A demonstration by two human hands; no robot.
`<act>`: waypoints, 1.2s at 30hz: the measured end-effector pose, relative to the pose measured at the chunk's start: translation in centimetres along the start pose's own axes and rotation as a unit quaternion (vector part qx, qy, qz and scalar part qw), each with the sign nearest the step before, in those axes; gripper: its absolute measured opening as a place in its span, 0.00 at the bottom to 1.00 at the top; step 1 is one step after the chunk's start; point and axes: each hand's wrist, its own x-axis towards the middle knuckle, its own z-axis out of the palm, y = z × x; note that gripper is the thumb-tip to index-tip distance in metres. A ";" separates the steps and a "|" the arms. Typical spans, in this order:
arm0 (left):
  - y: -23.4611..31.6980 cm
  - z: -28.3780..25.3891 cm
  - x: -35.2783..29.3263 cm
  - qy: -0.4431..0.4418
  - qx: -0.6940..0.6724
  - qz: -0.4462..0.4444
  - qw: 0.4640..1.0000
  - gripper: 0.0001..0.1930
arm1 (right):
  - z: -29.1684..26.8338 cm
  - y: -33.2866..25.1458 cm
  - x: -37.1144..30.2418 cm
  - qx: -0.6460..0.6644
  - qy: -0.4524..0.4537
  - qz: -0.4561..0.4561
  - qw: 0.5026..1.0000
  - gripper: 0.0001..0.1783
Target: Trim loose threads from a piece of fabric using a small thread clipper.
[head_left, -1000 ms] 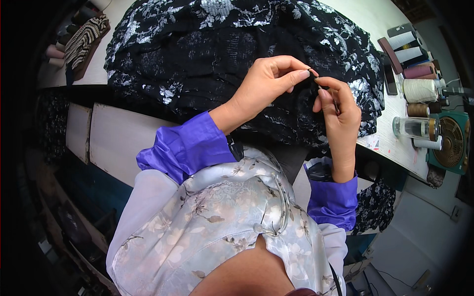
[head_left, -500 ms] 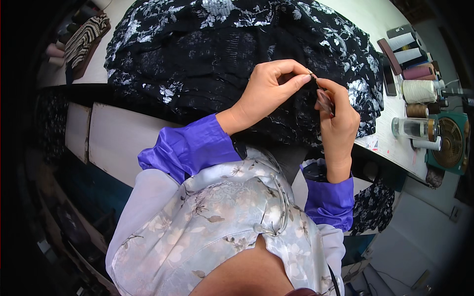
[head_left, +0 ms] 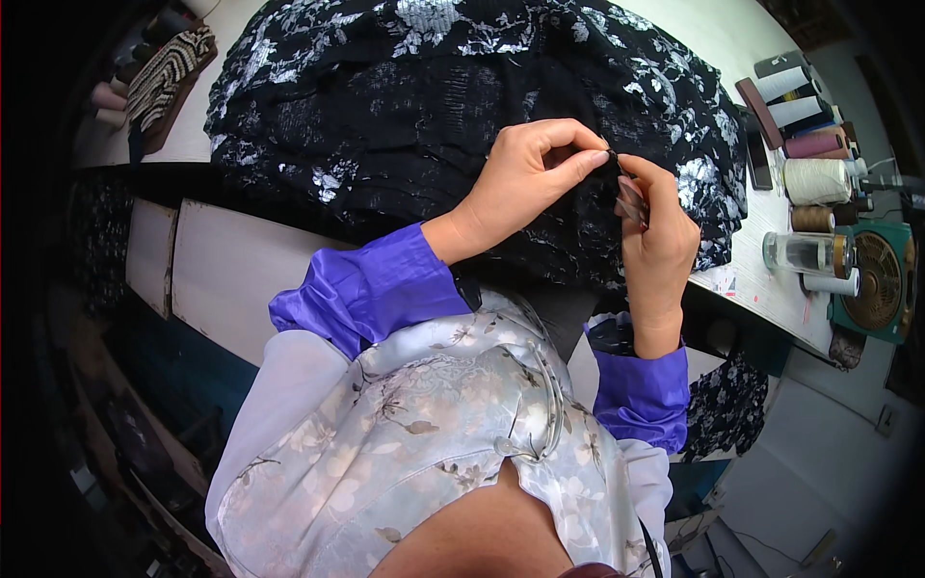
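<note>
A large black cloth with silvery floral print (head_left: 453, 106) lies bunched across the white table. Above its right part my left hand (head_left: 515, 178) has thumb and forefinger closed in a pinch on a small black piece (head_left: 613, 155), too small to name. Close beside it, my right hand (head_left: 660, 226) is curled, its fingertips touching the same piece. Tucked in the right fingers is a small shiny metal tool (head_left: 631, 202), perhaps thread snips, mostly hidden by the hand. Purple sleeve covers (head_left: 385, 284) wrap both forearms.
Spools of thread (head_left: 817, 180), a glass jar (head_left: 800, 252) and a green-framed fan (head_left: 877, 275) stand at the table's right end. A dark flat phone-like object (head_left: 760, 164) lies by the cloth. At far left sits a striped knitted piece (head_left: 169, 77) near more spools.
My right hand has shifted very slightly, and the metal tool in it has turned a little. More of the black piece shows between the fingertips. My left hand has hardly moved.
</note>
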 end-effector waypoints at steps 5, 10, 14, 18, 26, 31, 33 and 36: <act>-0.1 0.1 0.1 -0.004 -0.016 -0.004 1.000 0.05 | 0.0 -0.3 0.0 0.008 -0.011 0.040 0.999 0.18; 0.0 -0.1 0.0 -0.006 -0.014 -0.012 1.000 0.05 | -0.6 -0.8 0.3 0.095 -0.043 0.115 0.988 0.16; -0.2 -0.1 0.0 -0.001 -0.020 -0.002 1.000 0.04 | -0.9 -1.0 0.2 0.102 -0.065 0.136 0.983 0.17; 0.0 -0.1 0.1 -0.007 -0.017 -0.009 1.000 0.04 | -0.5 -0.3 -0.1 0.084 -0.044 0.089 0.992 0.20; 0.0 0.0 0.0 -0.005 -0.002 -0.006 1.000 0.04 | 0.0 0.0 -0.2 0.016 -0.015 0.034 0.999 0.20; 0.2 0.1 0.0 -0.011 0.009 0.001 1.000 0.04 | -0.4 -0.8 0.1 0.052 -0.023 0.088 0.994 0.14; 0.1 0.0 0.0 -0.013 0.002 -0.001 1.000 0.04 | -0.7 -0.8 0.2 0.155 -0.050 0.148 0.975 0.09; 0.1 -0.1 0.0 -0.016 -0.002 -0.004 1.000 0.04 | -1.1 -1.0 0.2 0.219 -0.065 0.207 0.951 0.08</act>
